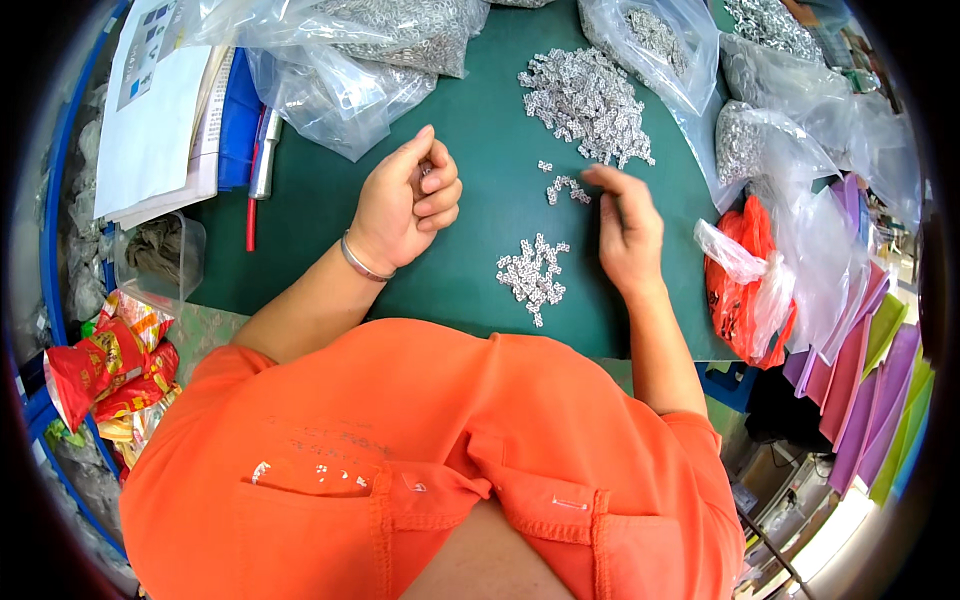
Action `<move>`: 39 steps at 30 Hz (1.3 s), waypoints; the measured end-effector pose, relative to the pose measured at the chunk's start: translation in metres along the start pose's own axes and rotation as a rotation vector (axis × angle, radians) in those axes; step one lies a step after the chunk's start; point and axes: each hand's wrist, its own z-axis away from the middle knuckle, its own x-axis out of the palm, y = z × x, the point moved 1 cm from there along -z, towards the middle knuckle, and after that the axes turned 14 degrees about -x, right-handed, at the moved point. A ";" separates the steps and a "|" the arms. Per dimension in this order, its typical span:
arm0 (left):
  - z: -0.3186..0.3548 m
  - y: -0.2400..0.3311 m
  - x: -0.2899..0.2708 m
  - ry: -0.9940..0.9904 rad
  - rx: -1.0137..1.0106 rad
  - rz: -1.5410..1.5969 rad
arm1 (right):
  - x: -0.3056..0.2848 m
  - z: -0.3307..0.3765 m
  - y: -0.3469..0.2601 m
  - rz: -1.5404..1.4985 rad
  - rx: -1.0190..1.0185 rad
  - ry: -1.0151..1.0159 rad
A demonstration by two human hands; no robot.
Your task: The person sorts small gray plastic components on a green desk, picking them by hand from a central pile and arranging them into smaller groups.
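Note:
Over the green table, my left hand [408, 195] is closed with its fingers curled toward the palm. A bit of something small and greyish shows between thumb and fingers, too little to name. My right hand [632, 228] has bent fingers, thumb apart from them, and nothing visible in it; its fingertips are slightly blurred. Just left of those fingertips lie a few loose small silver metal pieces [568, 189]. A large heap of the same pieces [585, 105] sits farther back. Between my forearms, nearer me, is a smaller, spread-out pile [533, 277].
Clear plastic bags of metal parts [400, 40] line the back, with another open bag [660, 50] at back right. Papers [150, 110], a red pen [251, 222] and a silver marker [265, 160] lie left. A red plastic bag [745, 285] hangs by the right edge.

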 end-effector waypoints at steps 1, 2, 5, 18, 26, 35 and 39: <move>0.000 0.000 0.001 0.003 0.006 0.001 | -0.002 0.004 0.006 0.015 0.081 0.061; 0.000 0.000 0.001 0.006 0.009 0.004 | -0.004 0.008 0.011 0.030 0.162 0.122; -0.002 0.000 0.001 0.011 0.012 0.007 | -0.003 0.011 0.006 -0.044 0.238 0.113; 0.000 -0.001 0.002 0.022 0.031 -0.014 | -0.010 0.019 -0.004 -0.024 0.106 0.063; 0.002 -0.001 0.003 0.032 0.035 -0.014 | -0.003 0.020 -0.016 -0.214 0.125 -0.045; 0.000 -0.001 -0.003 -0.012 0.033 -0.012 | 0.010 0.006 -0.010 0.047 -0.105 -0.056; 0.000 -0.001 0.001 0.008 0.033 -0.019 | 0.001 0.008 -0.019 -0.321 0.112 -0.185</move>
